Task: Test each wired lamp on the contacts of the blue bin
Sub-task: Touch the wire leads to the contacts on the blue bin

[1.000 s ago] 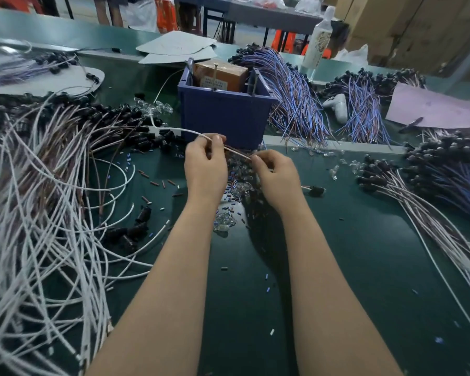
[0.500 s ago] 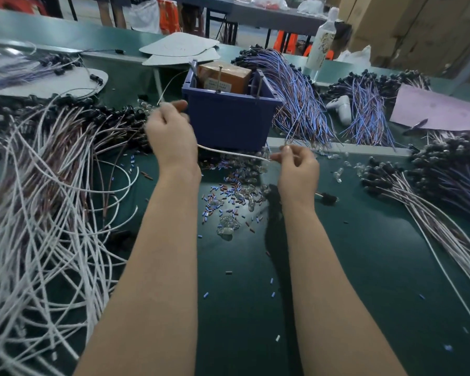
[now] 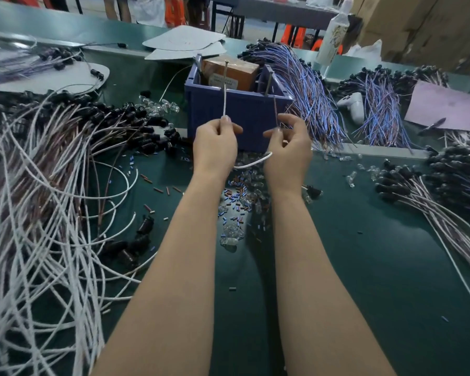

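Observation:
A blue bin (image 3: 244,112) stands mid-table with a brown box inside and two upright metal contact pins, the left pin (image 3: 225,70) and the right pin (image 3: 269,82). My left hand (image 3: 215,147) pinches the white wire (image 3: 224,101) of a lamp, its tip raised against the left pin. My right hand (image 3: 288,150) pinches the brown wire (image 3: 275,112), which rises toward the right pin. The white lead loops (image 3: 253,162) between my hands. The lamp itself is hidden behind my hands.
A big heap of white and brown wired lamps (image 3: 44,185) covers the left. Blue-wired bundles (image 3: 310,93) lie right of the bin, more lamps (image 3: 432,191) at far right. Loose glass bulbs and small sleeves (image 3: 236,207) litter the green mat under my wrists.
Both hands have come together in front of the bin and turned the two wire ends upward to the pins; earlier they held the wire stretched sideways.

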Available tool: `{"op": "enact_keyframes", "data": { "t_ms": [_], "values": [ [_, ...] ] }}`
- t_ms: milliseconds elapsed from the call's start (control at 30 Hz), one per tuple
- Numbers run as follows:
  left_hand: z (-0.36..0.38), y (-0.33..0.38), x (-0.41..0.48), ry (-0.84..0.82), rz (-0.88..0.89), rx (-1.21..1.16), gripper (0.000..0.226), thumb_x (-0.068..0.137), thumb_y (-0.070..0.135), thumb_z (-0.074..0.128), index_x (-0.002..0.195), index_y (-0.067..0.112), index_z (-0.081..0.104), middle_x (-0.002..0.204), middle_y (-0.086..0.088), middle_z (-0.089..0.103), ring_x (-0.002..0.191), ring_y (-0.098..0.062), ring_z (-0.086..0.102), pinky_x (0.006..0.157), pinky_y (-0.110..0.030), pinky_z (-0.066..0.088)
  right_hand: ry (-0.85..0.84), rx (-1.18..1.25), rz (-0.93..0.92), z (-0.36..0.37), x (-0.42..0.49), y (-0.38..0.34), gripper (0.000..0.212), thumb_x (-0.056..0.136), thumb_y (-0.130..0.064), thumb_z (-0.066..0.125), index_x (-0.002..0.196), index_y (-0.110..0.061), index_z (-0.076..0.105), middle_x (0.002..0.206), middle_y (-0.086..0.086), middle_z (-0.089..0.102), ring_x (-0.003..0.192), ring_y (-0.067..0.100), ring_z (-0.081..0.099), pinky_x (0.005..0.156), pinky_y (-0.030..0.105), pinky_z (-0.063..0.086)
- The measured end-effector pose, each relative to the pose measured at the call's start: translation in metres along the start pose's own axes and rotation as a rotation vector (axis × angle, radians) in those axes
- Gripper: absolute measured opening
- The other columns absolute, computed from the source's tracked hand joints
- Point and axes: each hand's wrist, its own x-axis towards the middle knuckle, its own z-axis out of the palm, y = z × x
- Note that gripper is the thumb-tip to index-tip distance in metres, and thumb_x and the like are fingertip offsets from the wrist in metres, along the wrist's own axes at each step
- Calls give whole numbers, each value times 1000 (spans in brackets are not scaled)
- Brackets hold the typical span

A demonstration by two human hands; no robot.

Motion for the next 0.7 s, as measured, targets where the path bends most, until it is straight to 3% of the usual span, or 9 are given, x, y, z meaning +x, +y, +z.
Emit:
{"op": "enact_keyframes", "data": {
  "t_ms": [167, 467, 700],
  "values": [
    [-2, 0, 6, 0, -52, -90, 39, 103, 25, 36, 74, 17, 61, 39, 12, 39, 33, -1, 34, 43, -19, 29, -7, 25, 6, 2, 2, 1, 23, 94, -3, 45, 109, -12, 59, 85, 0, 66, 68, 5, 52, 69, 24, 44],
    [6, 7, 9, -44, -142, -118, 39, 103, 26, 36, 78, 14, 63, 42, 10, 39, 39, -5, 32, 43, -21, 26, 28, 59, 26, 5, 3, 2, 22, 93, -2, 45, 109, -9, 59, 81, 0, 65, 76, 12, 57, 77, 33, 48],
    [6, 8, 13, -99, -167, -169, 37, 103, 25, 34, 84, 11, 63, 34, 15, 36, 30, -1, 29, 36, -15, 23, 67, 76, 36, 7, 4, 3, 23, 93, -3, 45, 110, -11, 60, 77, -4, 64, 70, 7, 55, 69, 17, 43]
  ]
}}
